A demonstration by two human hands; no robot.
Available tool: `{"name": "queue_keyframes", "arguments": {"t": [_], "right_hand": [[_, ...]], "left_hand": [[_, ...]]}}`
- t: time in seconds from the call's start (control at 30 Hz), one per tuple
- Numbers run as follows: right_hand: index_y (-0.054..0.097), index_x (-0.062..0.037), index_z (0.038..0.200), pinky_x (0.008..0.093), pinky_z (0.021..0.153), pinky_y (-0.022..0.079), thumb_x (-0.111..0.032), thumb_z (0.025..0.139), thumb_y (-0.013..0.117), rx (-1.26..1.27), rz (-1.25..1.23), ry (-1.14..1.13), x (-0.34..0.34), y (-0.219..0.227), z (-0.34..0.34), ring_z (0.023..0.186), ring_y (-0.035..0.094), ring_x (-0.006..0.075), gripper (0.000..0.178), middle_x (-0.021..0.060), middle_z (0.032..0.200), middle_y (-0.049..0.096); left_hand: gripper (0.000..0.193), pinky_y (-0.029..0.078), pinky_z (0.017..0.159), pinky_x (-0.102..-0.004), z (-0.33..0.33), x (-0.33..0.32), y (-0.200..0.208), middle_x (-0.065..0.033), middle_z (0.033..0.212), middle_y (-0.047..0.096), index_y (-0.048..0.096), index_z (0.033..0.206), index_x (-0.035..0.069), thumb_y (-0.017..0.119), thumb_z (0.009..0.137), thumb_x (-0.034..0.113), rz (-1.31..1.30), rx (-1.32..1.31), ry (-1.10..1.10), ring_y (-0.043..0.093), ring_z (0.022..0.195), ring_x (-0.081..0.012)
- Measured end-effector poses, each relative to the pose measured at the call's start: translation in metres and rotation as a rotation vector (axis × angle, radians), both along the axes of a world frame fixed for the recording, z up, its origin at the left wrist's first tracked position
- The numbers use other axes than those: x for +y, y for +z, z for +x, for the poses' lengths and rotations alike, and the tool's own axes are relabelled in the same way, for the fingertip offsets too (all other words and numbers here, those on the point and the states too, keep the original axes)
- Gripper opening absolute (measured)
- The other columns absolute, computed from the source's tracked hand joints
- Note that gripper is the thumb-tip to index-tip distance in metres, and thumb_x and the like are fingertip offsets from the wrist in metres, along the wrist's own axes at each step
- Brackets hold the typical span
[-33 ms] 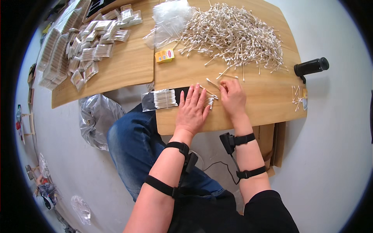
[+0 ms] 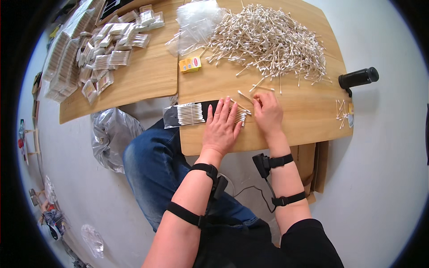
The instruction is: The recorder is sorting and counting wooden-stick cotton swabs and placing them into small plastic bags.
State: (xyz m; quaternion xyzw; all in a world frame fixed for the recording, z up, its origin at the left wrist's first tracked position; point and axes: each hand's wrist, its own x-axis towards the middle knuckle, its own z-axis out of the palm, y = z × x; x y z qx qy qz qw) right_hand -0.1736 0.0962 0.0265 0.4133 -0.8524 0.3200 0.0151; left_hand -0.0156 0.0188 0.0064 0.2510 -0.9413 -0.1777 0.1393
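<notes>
My left hand (image 2: 218, 128) lies flat with its fingers stretched out, palm down over a row of cotton swabs (image 2: 241, 115) whose white tips show past its right side. Beside its left edge, a clear bag (image 2: 170, 117) holds another neat row of cotton swabs (image 2: 191, 114), with a dark strip (image 2: 206, 108) running under my fingers. To the right, my right hand (image 2: 268, 111) is closed in a pinch on one cotton swab (image 2: 245, 96), which sticks out toward the upper left. Its fingertips partly hide the swab's near end.
A large heap of loose cotton swabs (image 2: 268, 42) covers the far table, beside clear bags (image 2: 196, 22) and a stack of yellow cards (image 2: 190, 64). Packed swab bags (image 2: 107, 49) pile up at left. A black cylinder (image 2: 358, 78) juts from the right edge, near a few swabs (image 2: 342, 112).
</notes>
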Motion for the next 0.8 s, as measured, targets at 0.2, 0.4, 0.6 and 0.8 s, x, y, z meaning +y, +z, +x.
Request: {"name": "queue_keyframes", "arguments": {"t": [0.2, 0.4, 0.6, 0.8], "right_hand": [[0.061, -0.009, 0.088, 0.0436, 0.074, 0.049, -0.009, 0.085, 0.064, -0.012, 0.025, -0.069, -0.01, 0.002, -0.001, 0.088, 0.062, 0.031, 0.004, 0.0092, 0.09, 0.063], [0.065, -0.0109, 0.089, 0.0422, 0.072, 0.05, -0.008, 0.084, 0.063, 0.034, -0.037, 0.006, -0.01, -0.002, -0.001, 0.086, 0.062, 0.0303, 0.006, 0.0076, 0.089, 0.063], [0.068, -0.0105, 0.085, 0.0412, 0.074, 0.05, -0.005, 0.083, 0.064, -0.057, -0.037, 0.203, -0.014, 0.003, 0.008, 0.085, 0.061, 0.0294, 0.007, 0.0073, 0.086, 0.063], [0.069, -0.0087, 0.094, 0.0408, 0.079, 0.049, -0.005, 0.084, 0.062, -0.093, -0.085, 0.131, -0.001, 0.006, 0.016, 0.091, 0.06, 0.0309, 0.013, 0.0091, 0.092, 0.064]], "left_hand": [[0.061, 0.018, 0.12, -0.0496, -0.001, 0.001, 0.001, -0.0115, 0.158, 0.033, 0.041, 0.148, 0.011, 0.056, 0.095, 0.038, -0.014, 0.02, 0.006, 0.028, 0.147, -0.0265], [0.061, 0.019, 0.12, -0.0472, -0.001, 0.001, 0.001, -0.0116, 0.157, 0.034, 0.041, 0.148, 0.01, 0.057, 0.095, 0.035, 0.001, 0.035, -0.003, 0.03, 0.146, -0.0257], [0.062, 0.019, 0.12, -0.0476, 0.0, -0.002, -0.002, -0.0119, 0.158, 0.032, 0.038, 0.15, 0.011, 0.057, 0.095, 0.034, 0.05, 0.093, 0.011, 0.03, 0.146, -0.0263], [0.064, 0.018, 0.12, -0.0494, -0.001, 0.0, -0.004, -0.0116, 0.159, 0.03, 0.035, 0.152, 0.014, 0.056, 0.096, 0.036, -0.006, 0.056, 0.038, 0.027, 0.147, -0.0269]]}}
